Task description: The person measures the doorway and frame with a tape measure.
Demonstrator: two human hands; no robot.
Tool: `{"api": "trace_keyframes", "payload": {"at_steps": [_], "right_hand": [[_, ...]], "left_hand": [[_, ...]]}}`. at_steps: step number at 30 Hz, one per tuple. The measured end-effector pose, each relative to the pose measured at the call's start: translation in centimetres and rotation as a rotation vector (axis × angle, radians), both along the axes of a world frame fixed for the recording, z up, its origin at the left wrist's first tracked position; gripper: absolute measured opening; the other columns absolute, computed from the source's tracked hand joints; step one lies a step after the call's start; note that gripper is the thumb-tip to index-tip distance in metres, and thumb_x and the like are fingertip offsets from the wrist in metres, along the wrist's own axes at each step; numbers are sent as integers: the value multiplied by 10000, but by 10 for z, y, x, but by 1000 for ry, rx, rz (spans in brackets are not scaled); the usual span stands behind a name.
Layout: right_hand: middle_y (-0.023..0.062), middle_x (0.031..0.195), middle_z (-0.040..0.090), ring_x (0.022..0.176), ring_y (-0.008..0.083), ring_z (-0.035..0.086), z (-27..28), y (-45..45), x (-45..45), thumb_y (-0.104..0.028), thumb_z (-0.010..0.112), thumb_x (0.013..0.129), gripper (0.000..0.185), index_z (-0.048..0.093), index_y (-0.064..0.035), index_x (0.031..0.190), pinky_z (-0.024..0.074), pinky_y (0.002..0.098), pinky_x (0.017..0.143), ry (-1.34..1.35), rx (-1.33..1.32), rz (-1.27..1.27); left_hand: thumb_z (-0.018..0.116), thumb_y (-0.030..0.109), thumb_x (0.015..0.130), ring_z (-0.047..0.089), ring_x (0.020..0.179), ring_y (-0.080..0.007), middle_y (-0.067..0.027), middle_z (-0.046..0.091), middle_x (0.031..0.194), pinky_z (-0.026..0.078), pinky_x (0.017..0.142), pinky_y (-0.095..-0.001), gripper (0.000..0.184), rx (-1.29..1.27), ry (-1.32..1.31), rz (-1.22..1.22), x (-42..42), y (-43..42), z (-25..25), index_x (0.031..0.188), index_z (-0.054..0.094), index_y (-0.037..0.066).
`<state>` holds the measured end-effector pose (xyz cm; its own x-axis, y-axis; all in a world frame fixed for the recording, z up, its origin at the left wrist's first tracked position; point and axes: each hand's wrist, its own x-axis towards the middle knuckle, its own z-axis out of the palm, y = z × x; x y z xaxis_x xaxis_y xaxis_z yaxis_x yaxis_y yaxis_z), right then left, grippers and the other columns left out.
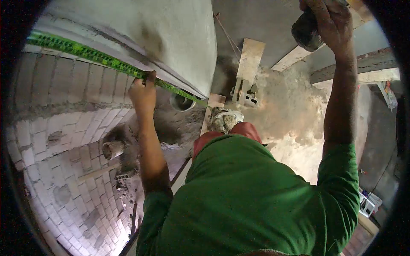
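Observation:
My left hand [144, 91] is closed round the edge of a long bright green strip [92, 54] with dark markings. This strip runs along the edge of a plastered wall section [179, 34], from the upper left down toward the middle. Raised at the upper right, my right hand [335, 25] grips a dark, rounded lump-like object [306, 32]; its exact kind does not show, and part of it is hidden behind the fingers. Below the strip's lower end sits a round pale bucket [182, 102].
A brick wall [68, 128] fills the left side. Ahead on the floor lie a wooden board [250, 57] and a hollow block [251, 100]. A concrete beam [354, 68] juts out at the right. Lower left, a pipe end [112, 150] sticks out.

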<state>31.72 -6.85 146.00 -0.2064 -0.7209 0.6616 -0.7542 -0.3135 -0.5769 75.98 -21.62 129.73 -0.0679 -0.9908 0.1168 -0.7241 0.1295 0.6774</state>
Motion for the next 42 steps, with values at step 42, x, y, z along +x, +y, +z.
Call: {"api": "trace_keyframes", "payload": {"at_steps": [42], "right_hand": [[49, 688, 587, 608, 131, 552, 91, 27, 69, -291, 489, 1036, 367, 655, 13, 1157, 460, 297, 571, 335, 92, -161]], "left_hand": [[693, 440, 891, 663, 769, -437, -265, 674, 801, 515, 688, -496, 495, -265, -327, -118, 11, -35, -11, 855, 657, -53]]}}
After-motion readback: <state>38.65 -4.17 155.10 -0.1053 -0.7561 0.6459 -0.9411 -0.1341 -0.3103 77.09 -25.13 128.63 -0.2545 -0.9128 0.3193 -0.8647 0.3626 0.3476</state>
